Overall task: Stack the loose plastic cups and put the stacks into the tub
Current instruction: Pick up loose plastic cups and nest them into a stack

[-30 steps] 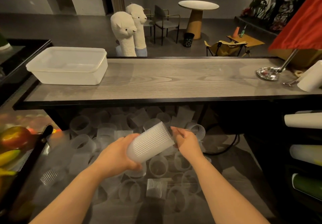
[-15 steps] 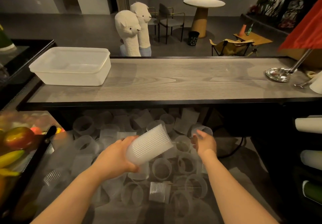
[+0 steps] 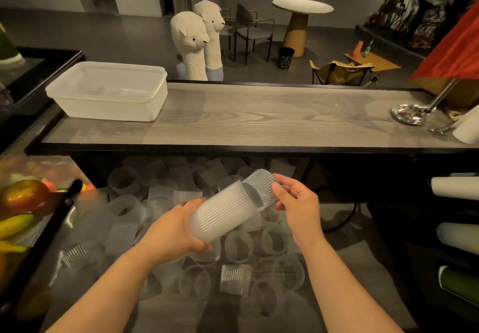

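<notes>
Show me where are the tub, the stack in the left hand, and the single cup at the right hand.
tub [image 3: 108, 104]: head view, front wall.
stack [image 3: 220, 216]: head view, ribbed side.
single cup [image 3: 260, 184]: head view, ribbed side.

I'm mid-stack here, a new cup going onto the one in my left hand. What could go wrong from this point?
1. The single cup meets the stack at an angle, held by the right hand only at its far side; it may jam or slip off.
2. If dropped, it falls among the loose cups below.
</notes>
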### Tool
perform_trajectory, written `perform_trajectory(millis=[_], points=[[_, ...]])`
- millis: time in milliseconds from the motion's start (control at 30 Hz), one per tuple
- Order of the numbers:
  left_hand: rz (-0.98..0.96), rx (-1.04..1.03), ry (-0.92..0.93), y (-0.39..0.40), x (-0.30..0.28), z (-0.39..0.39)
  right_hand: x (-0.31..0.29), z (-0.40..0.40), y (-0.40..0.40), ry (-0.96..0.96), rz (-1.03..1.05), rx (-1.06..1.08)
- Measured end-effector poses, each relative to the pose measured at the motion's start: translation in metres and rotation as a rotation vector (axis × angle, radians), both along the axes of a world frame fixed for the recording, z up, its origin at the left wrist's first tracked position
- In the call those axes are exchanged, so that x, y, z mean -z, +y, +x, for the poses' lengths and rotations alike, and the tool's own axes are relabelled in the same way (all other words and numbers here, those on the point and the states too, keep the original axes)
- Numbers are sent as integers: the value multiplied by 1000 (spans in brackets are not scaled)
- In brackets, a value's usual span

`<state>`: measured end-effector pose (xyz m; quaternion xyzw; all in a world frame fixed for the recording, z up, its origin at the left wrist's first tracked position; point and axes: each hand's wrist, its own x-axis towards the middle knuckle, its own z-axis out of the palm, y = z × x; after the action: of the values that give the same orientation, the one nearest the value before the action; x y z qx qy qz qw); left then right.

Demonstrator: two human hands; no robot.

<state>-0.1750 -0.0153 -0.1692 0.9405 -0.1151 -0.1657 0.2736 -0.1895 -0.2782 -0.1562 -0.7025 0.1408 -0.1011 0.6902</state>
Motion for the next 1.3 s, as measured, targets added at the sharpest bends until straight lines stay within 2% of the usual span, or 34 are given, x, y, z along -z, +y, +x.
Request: perform_trajectory(millis=[133,300,500,600,700,767,933,967,1033,1133,1233,1300], points=[[-7,-44,4,13,3,-5,-2,4,18,-6,-44,-64],[-18,-131,-4,27,4,-12,1,6,48,-38,-195,-280],[21,-260,-18,44,10,-21,13,20,66,66,-258,-502],[9,-298,-6,52,11,-22,34,38,60,47,-573,-435],[7,-324,-3,60,10,-23,48,58,54,214,-960,-526],[3,-341,-6,65,9,-23,50,66,54,332,-1073,-594],[-3,-363,-6,76,8,-25,47,74,59,333,-1194,-561],[-5,-360,-3,79,9,-25,45,76,61,347,-1179,-517],[-6,-353,6,84,11,-25,39,76,63,343,-998,-417],[-19,-351,18,87,11,-26,30,67,66,159,-694,-294],[-45,-344,20,86,9,-28,15,54,70,115,-401,-283],[-64,-332,10,86,8,-29,5,47,75,153,-91,-354]])
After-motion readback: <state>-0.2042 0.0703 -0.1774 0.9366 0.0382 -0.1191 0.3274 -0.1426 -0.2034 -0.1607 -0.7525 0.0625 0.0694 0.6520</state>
